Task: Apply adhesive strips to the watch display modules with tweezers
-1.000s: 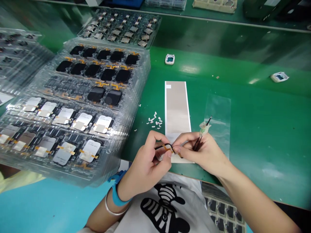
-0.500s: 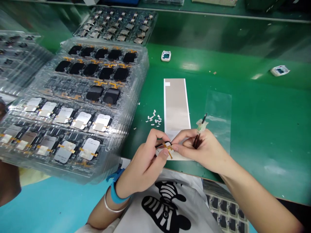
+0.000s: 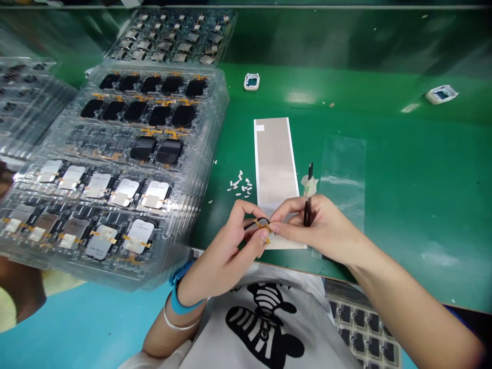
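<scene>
Just above the table's front edge, my left hand (image 3: 226, 251) pinches a small screen module (image 3: 263, 224) with a black edge and orange flex cable. My right hand (image 3: 326, 225) has thumb and forefinger together at the module's right side; what lies between those fingertips is hidden. Dark tweezers (image 3: 307, 211) are also held in this hand, pointing away from me, with pale tape (image 3: 308, 187) wrapped round them. Under and beyond both hands lies a long grey-beige sheet (image 3: 274, 159) with white borders. Small white scraps (image 3: 240, 185) are scattered left of it.
Stacked clear trays (image 3: 209, 154) of screen modules fill the left, with another tray (image 3: 226, 38) behind. A clear plastic sleeve (image 3: 343, 179) lies right of the sheet. Two white frames (image 3: 251, 88) (image 3: 434, 97) sit further back. Another person's arm (image 3: 23, 279) shows at the left edge.
The tweezers have turned more upright in my right hand. The module has tilted slightly between my fingers, its orange cable now lying differently. The whole view has shifted a little.
</scene>
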The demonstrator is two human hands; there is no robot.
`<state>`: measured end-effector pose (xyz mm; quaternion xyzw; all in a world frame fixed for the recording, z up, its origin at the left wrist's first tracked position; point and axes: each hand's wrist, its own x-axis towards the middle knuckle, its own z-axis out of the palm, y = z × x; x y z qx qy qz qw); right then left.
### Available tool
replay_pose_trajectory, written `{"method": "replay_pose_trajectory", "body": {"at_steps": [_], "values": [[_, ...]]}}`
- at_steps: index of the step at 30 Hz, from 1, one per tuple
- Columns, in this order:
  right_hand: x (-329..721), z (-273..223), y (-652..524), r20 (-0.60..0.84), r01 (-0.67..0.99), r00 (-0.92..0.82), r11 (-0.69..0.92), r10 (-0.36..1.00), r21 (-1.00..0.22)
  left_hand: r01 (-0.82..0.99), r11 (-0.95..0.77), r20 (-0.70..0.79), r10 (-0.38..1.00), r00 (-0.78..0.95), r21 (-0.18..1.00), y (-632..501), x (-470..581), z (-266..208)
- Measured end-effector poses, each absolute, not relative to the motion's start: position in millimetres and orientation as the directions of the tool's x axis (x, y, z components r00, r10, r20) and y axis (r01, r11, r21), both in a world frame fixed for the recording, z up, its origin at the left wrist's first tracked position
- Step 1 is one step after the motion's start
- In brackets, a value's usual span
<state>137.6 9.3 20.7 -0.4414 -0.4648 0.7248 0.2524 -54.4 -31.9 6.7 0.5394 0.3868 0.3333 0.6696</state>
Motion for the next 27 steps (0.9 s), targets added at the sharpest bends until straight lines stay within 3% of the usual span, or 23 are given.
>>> {"method": "replay_pose_trajectory", "body": {"at_steps": [19, 27], "values": [[136.2, 16.3, 9.1, -0.388, -0.01, -0.481, -0.447, 0.786, -0.894, 0.043, 0.188, -0.192, 0.926, 0.326, 0.981, -36.6, -48.7, 3.0], [129.3, 21.8, 20.3, -0.327, 0.173, -0.46, -0.278, 0.825, -0.945, 0.011, 0.19, -0.188, 0.96, 0.209, 0.982, -63.2, -58.5, 1.7]]}}
